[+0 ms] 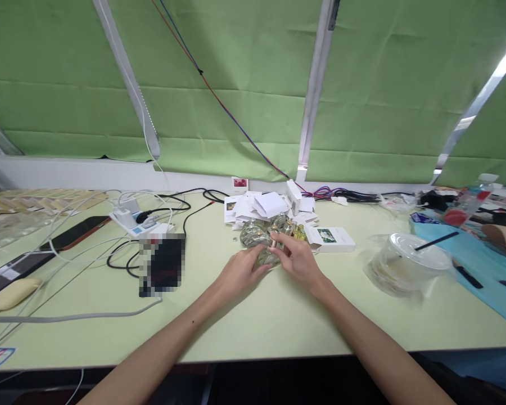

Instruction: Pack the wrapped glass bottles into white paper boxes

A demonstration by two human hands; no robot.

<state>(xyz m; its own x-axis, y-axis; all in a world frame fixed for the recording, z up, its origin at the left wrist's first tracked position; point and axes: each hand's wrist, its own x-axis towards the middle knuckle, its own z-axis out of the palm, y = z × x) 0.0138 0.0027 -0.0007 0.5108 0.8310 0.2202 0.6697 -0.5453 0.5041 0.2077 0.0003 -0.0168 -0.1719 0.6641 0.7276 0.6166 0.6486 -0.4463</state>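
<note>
Both my hands meet at the middle of a pale green table (278,320). My left hand (238,274) and my right hand (297,260) have their fingers curled around a small clear glass bottle (266,257) that lies between them. Just behind it sits a cluster of similar small glass bottles with gold caps (270,229). Beyond those lies a heap of small white cardboard boxes (265,205), and one white box with a flower picture (331,238) rests to the right of my right hand.
A power strip with tangled cables (135,220) and a blurred dark object (162,264) lie to the left, with phones (73,233) further left. A clear plastic lidded cup with a straw (409,261) and a blue sheet (476,264) are to the right. Green blinds hang behind.
</note>
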